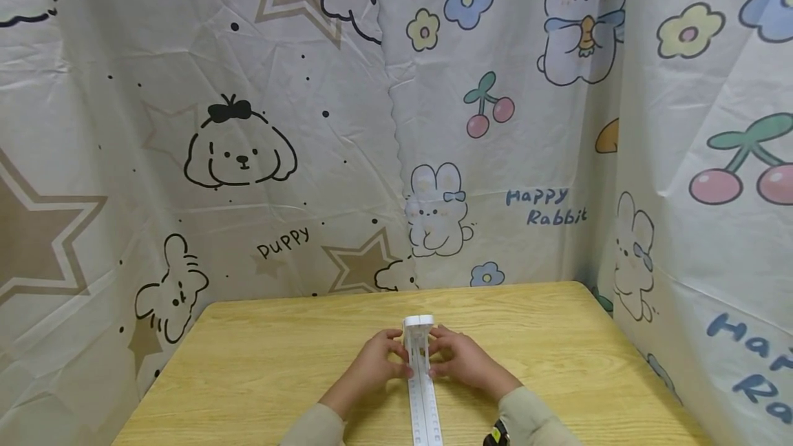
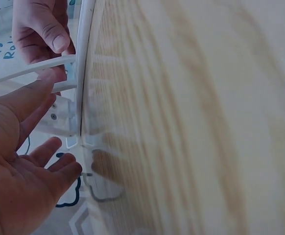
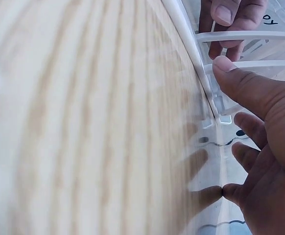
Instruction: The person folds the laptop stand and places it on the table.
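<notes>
A white plastic folding stand [image 1: 423, 398] lies on the wooden table, its long slotted base running toward me and a raised part at the far end. My left hand [image 1: 375, 365] holds it from the left, thumb low and index finger near the top. From the right, my right hand [image 1: 466, 361] holds the other side in the same way. In the left wrist view, my left thumb meets one of two thin white struts [image 2: 35, 67]. The right wrist view has my right thumb against a strut [image 3: 260, 63]. The remaining fingers of both hands are spread loosely.
The light wooden table [image 1: 279, 343] has rounded far corners. Behind it and on both sides hang pale curtains [image 1: 347, 157] printed with puppies, rabbits, stars and cherries. A dark patterned item [image 1: 497, 434] shows beside the right cuff.
</notes>
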A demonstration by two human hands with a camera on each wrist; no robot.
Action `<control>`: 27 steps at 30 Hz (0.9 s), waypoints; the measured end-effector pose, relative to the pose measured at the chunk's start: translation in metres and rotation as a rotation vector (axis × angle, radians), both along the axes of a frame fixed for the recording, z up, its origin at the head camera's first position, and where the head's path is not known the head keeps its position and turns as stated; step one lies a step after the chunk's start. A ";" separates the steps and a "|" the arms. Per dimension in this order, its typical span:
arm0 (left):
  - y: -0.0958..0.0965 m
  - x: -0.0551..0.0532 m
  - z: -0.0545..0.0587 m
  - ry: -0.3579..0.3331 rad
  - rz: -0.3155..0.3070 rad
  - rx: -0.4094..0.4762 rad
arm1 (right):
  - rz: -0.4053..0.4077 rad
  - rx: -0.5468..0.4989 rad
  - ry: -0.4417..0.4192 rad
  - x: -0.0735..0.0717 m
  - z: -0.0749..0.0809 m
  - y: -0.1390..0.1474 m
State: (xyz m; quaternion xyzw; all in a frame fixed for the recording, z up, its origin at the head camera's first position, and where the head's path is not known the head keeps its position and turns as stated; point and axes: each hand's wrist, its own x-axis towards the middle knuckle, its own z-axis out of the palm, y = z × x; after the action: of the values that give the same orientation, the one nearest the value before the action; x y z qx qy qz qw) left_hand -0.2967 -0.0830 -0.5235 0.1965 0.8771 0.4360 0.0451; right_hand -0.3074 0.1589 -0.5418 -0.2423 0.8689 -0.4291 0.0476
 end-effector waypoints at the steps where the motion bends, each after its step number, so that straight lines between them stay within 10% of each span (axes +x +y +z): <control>1: 0.000 -0.001 -0.001 0.002 0.000 -0.005 | 0.005 -0.001 0.000 0.000 0.000 0.000; 27: 0.008 -0.008 -0.001 0.116 -0.117 -0.193 | 0.020 0.111 0.090 -0.002 0.003 -0.011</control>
State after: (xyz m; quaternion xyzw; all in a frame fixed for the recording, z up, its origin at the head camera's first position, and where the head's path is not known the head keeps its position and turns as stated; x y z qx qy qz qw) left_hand -0.3051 -0.0755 -0.5242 0.2669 0.9032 0.3341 0.0384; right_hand -0.3091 0.1482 -0.5385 -0.2672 0.8901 -0.3682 0.0261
